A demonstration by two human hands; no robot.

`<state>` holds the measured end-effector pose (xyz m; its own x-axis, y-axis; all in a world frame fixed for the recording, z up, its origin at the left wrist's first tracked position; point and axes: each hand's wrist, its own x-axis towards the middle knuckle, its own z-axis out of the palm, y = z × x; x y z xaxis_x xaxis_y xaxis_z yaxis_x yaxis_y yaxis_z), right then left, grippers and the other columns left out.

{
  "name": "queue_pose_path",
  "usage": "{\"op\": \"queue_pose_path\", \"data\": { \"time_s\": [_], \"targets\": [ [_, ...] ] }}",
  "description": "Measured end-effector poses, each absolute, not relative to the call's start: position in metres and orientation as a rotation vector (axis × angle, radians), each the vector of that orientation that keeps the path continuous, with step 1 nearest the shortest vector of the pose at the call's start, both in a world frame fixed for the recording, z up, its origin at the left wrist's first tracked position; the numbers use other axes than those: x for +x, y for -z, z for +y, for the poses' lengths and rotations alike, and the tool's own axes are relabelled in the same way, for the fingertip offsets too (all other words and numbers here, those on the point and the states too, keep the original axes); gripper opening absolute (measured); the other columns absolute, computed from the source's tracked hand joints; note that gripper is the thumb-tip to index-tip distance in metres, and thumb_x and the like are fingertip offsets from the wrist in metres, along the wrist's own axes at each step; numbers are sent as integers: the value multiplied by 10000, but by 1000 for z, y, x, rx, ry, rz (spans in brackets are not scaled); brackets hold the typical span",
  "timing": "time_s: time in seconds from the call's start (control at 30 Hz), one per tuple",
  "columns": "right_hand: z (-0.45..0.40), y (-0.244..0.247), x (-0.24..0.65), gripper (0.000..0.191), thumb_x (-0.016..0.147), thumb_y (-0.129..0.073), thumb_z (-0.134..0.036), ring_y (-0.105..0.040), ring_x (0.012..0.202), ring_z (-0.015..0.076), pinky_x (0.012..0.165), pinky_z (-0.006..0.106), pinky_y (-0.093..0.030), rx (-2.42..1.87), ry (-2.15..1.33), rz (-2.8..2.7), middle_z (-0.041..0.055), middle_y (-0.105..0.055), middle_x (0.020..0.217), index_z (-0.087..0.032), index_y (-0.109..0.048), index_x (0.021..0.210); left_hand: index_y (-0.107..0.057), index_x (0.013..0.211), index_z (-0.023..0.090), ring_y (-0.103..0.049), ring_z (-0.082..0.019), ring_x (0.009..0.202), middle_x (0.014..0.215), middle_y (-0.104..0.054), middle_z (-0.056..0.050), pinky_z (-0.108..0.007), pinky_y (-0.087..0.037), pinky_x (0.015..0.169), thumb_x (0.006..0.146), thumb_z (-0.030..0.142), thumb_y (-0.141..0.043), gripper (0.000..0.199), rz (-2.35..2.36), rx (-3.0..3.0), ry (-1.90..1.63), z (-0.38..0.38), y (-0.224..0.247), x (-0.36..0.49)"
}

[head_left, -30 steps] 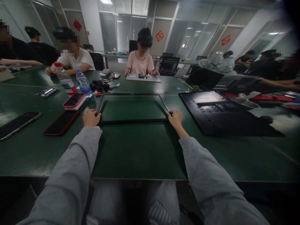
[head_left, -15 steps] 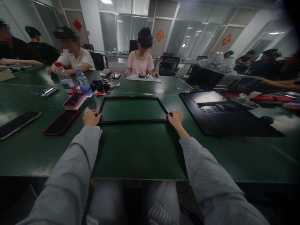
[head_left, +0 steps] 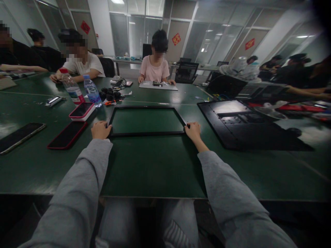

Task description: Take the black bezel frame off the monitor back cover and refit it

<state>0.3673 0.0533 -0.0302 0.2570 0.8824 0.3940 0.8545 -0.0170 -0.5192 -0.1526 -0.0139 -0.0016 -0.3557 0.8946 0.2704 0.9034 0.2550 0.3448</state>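
Note:
A thin black rectangular frame (head_left: 147, 134), like a monitor bezel, lies on the green table (head_left: 155, 165) in front of me, and the tabletop shows through its opening. My left hand (head_left: 100, 130) is closed on the frame's left side near the front corner. On the opposite side, my right hand (head_left: 193, 131) grips the right edge near its front corner, fingers curled around it. Right of the frame rests a large black panel (head_left: 248, 129), like a monitor's back cover, with its inner side up.
Left of my hands lie a red-edged phone (head_left: 67, 136), a pink-cased phone (head_left: 82, 110) and a dark phone (head_left: 22, 136). Two water bottles (head_left: 92, 91) stand behind them, beside black cables (head_left: 112, 94). Across the table a person (head_left: 155, 67) handles a flat grey panel (head_left: 157, 86).

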Motion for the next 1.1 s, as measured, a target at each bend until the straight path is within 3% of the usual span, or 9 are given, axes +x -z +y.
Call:
{"op": "queue_pose_path", "data": {
  "time_s": [0.17,0.33,1.1],
  "targets": [
    [53,30,367,275,814,-566,-281,-488,1151,339,1021,535,-416,-1848,-60,-1567,180,-587,1113,-149,-709,1009,-688,1270,201,-519,-380,1272,1379,-610,-162,-544,-461,1008,883,442,-558,474,-2460,-1754,715,-15,2,-152],
    [51,29,366,351,844,-550,-280,-473,1193,354,1034,531,-408,-1898,-51,-1589,203,-574,1183,-120,-689,1123,-710,1221,208,-517,-375,1265,1384,-607,-149,-541,-460,1013,873,452,-561,451,-2459,-1737,722,-13,5,-153],
    [46,22,362,413,886,-511,-288,-460,1201,344,1022,477,-405,-1987,-25,-1653,208,-556,1241,-100,-693,1205,-699,1202,182,-465,-360,1334,1424,-575,-151,-542,-418,1062,916,386,-511,399,-2484,-1776,692,-16,-2,-146]
  ]
}}
